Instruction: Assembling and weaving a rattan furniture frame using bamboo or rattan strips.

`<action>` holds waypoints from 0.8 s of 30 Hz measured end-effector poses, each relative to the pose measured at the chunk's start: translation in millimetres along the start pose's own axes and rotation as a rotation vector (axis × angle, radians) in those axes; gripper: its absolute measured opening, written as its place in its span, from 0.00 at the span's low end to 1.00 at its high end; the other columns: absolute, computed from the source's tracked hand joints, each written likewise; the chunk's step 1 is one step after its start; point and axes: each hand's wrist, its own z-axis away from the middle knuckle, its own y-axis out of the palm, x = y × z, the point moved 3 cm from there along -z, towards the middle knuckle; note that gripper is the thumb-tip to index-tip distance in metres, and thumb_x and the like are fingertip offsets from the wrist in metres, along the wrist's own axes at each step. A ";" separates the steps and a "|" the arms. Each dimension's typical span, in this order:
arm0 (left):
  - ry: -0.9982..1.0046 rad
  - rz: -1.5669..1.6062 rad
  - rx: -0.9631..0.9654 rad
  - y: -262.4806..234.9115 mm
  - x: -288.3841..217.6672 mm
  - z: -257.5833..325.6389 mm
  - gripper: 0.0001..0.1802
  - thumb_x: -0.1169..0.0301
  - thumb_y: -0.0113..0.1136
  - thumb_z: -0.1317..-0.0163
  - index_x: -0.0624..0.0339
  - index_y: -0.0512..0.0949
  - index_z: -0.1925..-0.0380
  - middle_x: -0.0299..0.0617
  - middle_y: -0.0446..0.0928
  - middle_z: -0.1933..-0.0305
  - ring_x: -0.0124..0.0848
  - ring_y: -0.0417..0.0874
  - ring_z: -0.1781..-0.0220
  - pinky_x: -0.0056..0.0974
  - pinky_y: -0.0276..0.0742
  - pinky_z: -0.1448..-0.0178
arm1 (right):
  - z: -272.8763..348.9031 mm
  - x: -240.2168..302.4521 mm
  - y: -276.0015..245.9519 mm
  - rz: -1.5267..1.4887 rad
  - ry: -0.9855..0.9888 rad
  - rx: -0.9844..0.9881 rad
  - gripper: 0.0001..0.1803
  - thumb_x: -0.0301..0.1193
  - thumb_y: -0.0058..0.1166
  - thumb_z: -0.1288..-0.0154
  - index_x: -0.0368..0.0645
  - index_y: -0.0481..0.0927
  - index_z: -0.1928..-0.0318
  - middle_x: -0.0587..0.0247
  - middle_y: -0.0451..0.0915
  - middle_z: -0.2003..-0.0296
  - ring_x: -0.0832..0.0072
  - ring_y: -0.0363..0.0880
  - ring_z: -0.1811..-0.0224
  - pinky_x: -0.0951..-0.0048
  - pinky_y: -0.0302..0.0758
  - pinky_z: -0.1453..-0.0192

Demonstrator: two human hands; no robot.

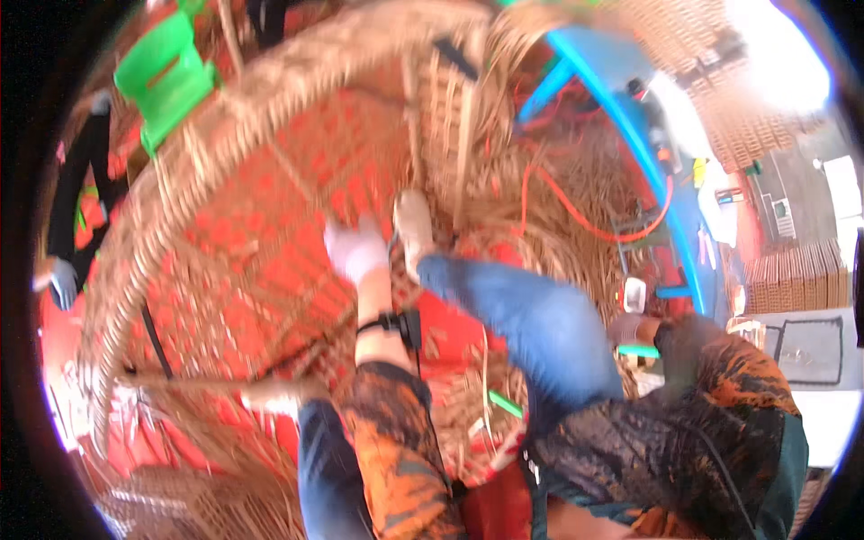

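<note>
A large woven wicker frame [162, 220] with a thick curved rim lies before me on the red floor, its open lattice showing red beneath. My left hand [355, 250], in a pale glove, is over the lattice beside my shoe [412, 225]. Its fingers are blurred, and whether they grip a strand does not show. To the right, my right hand [630, 330] hangs low next to my knee, close to a green edge [639, 351]. Blur hides its fingers and anything in them.
A blue table [621, 85] stands at the right, with an orange cord [585, 220] looping beside it. Loose strands [576, 198] litter the floor there. A green plastic chair [166, 81] is at the far left. Another person's gloved hand [63, 283] shows at the left edge.
</note>
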 end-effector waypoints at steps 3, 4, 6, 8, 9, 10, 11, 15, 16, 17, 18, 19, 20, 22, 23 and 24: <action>0.007 -0.043 0.102 -10.8 17.4 7.8 0.25 0.66 0.51 0.39 0.67 0.68 0.43 0.59 0.76 0.50 0.51 0.78 0.49 0.46 0.74 0.47 | 2.3 18.0 -18.0 -0.158 0.081 0.041 0.16 0.43 0.45 0.36 0.49 0.81 0.59 0.60 0.81 0.63 0.60 0.80 0.58 0.56 0.73 0.55; 0.075 -0.035 0.053 7.0 22.5 7.1 0.23 0.66 0.48 0.37 0.66 0.70 0.44 0.60 0.76 0.51 0.52 0.78 0.50 0.47 0.74 0.48 | 2.3 7.6 -11.4 -0.244 0.138 0.060 0.17 0.43 0.43 0.35 0.49 0.81 0.56 0.59 0.81 0.61 0.60 0.80 0.58 0.56 0.73 0.53; 0.045 -0.006 0.161 5.5 25.3 6.2 0.21 0.71 0.49 0.38 0.64 0.71 0.44 0.56 0.78 0.52 0.49 0.81 0.56 0.45 0.74 0.50 | 0.7 -5.0 -35.5 -0.331 0.191 0.133 0.18 0.41 0.44 0.36 0.48 0.79 0.52 0.57 0.81 0.59 0.58 0.79 0.55 0.57 0.73 0.51; -0.288 0.596 0.280 13.3 95.5 -15.4 0.18 0.74 0.44 0.35 0.62 0.74 0.46 0.46 0.80 0.59 0.38 0.80 0.67 0.42 0.74 0.58 | -6.0 -13.1 -75.2 -0.497 0.049 0.155 0.20 0.41 0.47 0.39 0.46 0.77 0.50 0.54 0.81 0.59 0.56 0.78 0.54 0.57 0.73 0.50; -0.269 0.602 0.275 18.5 116.3 -24.4 0.18 0.74 0.44 0.35 0.62 0.74 0.46 0.46 0.80 0.59 0.38 0.80 0.67 0.42 0.74 0.58 | -10.3 -17.8 -101.8 -0.499 0.052 0.135 0.20 0.41 0.47 0.39 0.46 0.77 0.50 0.54 0.81 0.59 0.56 0.78 0.54 0.57 0.73 0.50; -0.217 0.576 0.253 22.2 134.0 -32.3 0.18 0.75 0.44 0.35 0.61 0.75 0.47 0.42 0.79 0.63 0.33 0.77 0.70 0.40 0.73 0.62 | -19.7 -22.0 -142.2 -0.491 0.027 -0.060 0.20 0.40 0.48 0.39 0.44 0.77 0.50 0.52 0.81 0.58 0.55 0.78 0.55 0.57 0.74 0.51; -0.170 0.550 0.237 24.6 140.5 -37.6 0.17 0.76 0.44 0.34 0.61 0.76 0.48 0.39 0.78 0.67 0.28 0.74 0.73 0.37 0.71 0.66 | -25.6 -24.4 -182.8 -0.483 0.005 -0.247 0.21 0.40 0.50 0.40 0.42 0.76 0.50 0.50 0.80 0.58 0.53 0.78 0.56 0.57 0.74 0.53; -0.291 0.769 0.259 29.3 131.6 -38.9 0.17 0.74 0.46 0.35 0.60 0.76 0.48 0.38 0.78 0.70 0.26 0.74 0.75 0.33 0.68 0.71 | -36.4 9.5 -360.3 -0.421 -0.239 -0.914 0.17 0.38 0.44 0.35 0.45 0.74 0.49 0.49 0.79 0.60 0.52 0.78 0.56 0.54 0.73 0.50; -0.380 0.758 0.272 21.3 107.5 -29.5 0.13 0.73 0.49 0.35 0.64 0.78 0.54 0.40 0.79 0.68 0.27 0.77 0.71 0.33 0.74 0.66 | -46.0 21.7 -395.4 -0.379 -0.269 -0.945 0.16 0.37 0.44 0.35 0.46 0.74 0.50 0.50 0.79 0.57 0.52 0.77 0.54 0.55 0.73 0.49; -0.470 0.744 0.284 21.4 92.9 -24.9 0.11 0.73 0.52 0.35 0.68 0.79 0.60 0.41 0.80 0.67 0.28 0.80 0.67 0.32 0.79 0.61 | -56.0 35.3 -428.5 -0.395 -0.296 -0.918 0.18 0.37 0.44 0.35 0.49 0.72 0.46 0.51 0.78 0.53 0.53 0.76 0.51 0.55 0.73 0.48; -0.483 0.732 0.264 15.0 100.3 -29.5 0.11 0.73 0.52 0.35 0.68 0.79 0.60 0.41 0.80 0.67 0.28 0.80 0.67 0.32 0.79 0.61 | -71.4 61.2 -462.3 -0.383 -0.279 -0.912 0.21 0.36 0.44 0.36 0.53 0.69 0.41 0.53 0.77 0.50 0.54 0.75 0.49 0.57 0.71 0.46; -0.457 0.735 0.258 12.9 109.3 -35.7 0.11 0.71 0.54 0.36 0.69 0.79 0.63 0.41 0.79 0.68 0.29 0.80 0.69 0.33 0.79 0.64 | -87.8 86.4 -490.0 -0.436 -0.423 -0.988 0.23 0.35 0.44 0.36 0.53 0.68 0.40 0.53 0.78 0.51 0.54 0.75 0.48 0.57 0.71 0.45; -0.424 0.744 0.269 17.6 107.7 -42.0 0.12 0.69 0.56 0.37 0.70 0.80 0.65 0.42 0.79 0.70 0.30 0.80 0.72 0.33 0.80 0.66 | -100.5 101.1 -511.4 -0.492 -0.549 -1.067 0.24 0.35 0.44 0.36 0.54 0.67 0.38 0.53 0.78 0.51 0.55 0.75 0.48 0.58 0.70 0.44; -0.478 0.721 0.276 11.4 84.6 -40.5 0.14 0.68 0.59 0.39 0.72 0.79 0.65 0.43 0.80 0.71 0.31 0.81 0.73 0.35 0.79 0.68 | -111.4 138.4 -546.9 -0.561 -0.666 -0.901 0.21 0.33 0.42 0.36 0.50 0.70 0.41 0.53 0.76 0.48 0.56 0.75 0.47 0.62 0.70 0.42; -0.533 0.585 0.272 12.8 77.7 -41.7 0.14 0.68 0.60 0.40 0.73 0.79 0.65 0.44 0.80 0.70 0.31 0.81 0.72 0.34 0.80 0.68 | -127.3 148.3 -554.9 -0.578 -0.677 -0.885 0.21 0.33 0.42 0.36 0.50 0.70 0.41 0.53 0.76 0.48 0.56 0.75 0.47 0.62 0.70 0.42; -0.572 0.455 0.265 7.9 75.9 -43.0 0.15 0.68 0.62 0.42 0.73 0.79 0.64 0.45 0.81 0.69 0.31 0.81 0.72 0.34 0.80 0.68 | -136.7 158.7 -562.3 -0.518 -0.685 -0.841 0.21 0.32 0.42 0.36 0.50 0.70 0.42 0.54 0.76 0.48 0.57 0.75 0.47 0.62 0.71 0.43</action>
